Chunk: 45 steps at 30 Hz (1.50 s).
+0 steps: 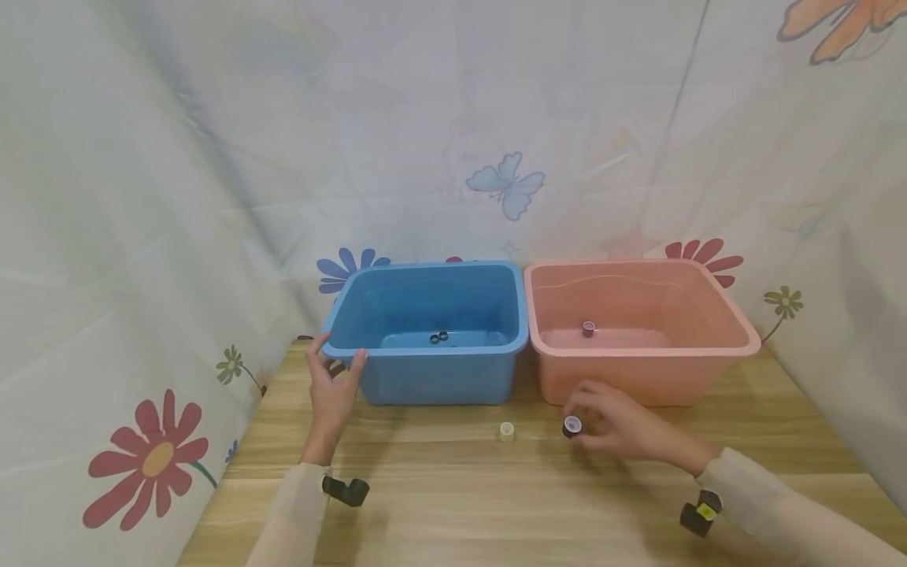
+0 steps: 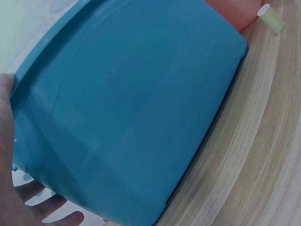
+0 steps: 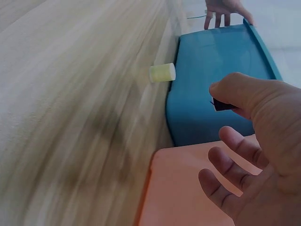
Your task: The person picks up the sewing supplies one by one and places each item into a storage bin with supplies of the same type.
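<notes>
My left hand (image 1: 333, 394) holds the front left corner of the blue bin (image 1: 439, 378), with its thumb and fingers about the rim. In the right wrist view, my right hand (image 3: 263, 136) pinches a dark thread spool (image 3: 222, 104) between thumb and index finger, its other fingers spread loosely. The head view shows this spool with its pale end up, just above the table in front of the pink bin (image 1: 638, 378). A pale yellow thread spool (image 1: 506, 431) stands upright on the table, left of my right hand. Another dark spool (image 1: 588, 329) sits inside the pink bin.
Small dark round items (image 1: 435, 339) lie on the blue bin's floor; their kind is too small to tell. Both bins stand side by side at the back of the wooden table (image 1: 453, 504). A patterned curtain (image 1: 397, 157) hangs behind and along the sides.
</notes>
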Tool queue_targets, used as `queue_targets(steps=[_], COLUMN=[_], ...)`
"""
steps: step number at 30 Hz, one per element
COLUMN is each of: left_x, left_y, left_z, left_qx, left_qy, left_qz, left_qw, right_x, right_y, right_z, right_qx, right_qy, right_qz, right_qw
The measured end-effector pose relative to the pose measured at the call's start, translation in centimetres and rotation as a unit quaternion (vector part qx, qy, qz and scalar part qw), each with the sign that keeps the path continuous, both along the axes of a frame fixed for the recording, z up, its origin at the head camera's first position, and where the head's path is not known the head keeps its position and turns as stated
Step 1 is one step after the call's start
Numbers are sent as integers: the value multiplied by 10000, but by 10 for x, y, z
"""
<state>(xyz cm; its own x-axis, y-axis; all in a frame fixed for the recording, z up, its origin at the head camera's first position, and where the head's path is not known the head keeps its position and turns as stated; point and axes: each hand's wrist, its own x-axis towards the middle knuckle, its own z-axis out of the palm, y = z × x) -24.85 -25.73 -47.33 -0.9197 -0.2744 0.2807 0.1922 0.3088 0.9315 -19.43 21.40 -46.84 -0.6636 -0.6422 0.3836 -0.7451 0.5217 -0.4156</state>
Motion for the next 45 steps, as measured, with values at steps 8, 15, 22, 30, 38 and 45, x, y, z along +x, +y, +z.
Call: queue_targets(steps=[8, 15, 22, 30, 38, 45], left_x=[0, 0, 0, -1, -1, -1], left_y=[0, 0, 2, 1, 0, -1], left_z=[0, 0, 1, 0, -1, -3], left_qx=[-26, -3, -27, -15, -29, 7], left_qy=[-17, -39, -18, 10, 17, 45], left_qz=[23, 49, 49, 28, 26, 3], left_qw=[10000, 10000, 10000, 10000, 10000, 10000], right_x=[-1, 2, 4, -4, -13, -28], right_y=[0, 3, 7, 18, 30, 38], right_z=[19, 44, 83, 125, 160, 172], right_qx=[-107, -52, 168, 353, 930, 1017], right_qy=[402, 213, 407, 563, 1819, 1296], right_qz=[262, 323, 486, 398, -136, -600], right_qw=[9988, 9992, 9978, 9970, 9788, 9845])
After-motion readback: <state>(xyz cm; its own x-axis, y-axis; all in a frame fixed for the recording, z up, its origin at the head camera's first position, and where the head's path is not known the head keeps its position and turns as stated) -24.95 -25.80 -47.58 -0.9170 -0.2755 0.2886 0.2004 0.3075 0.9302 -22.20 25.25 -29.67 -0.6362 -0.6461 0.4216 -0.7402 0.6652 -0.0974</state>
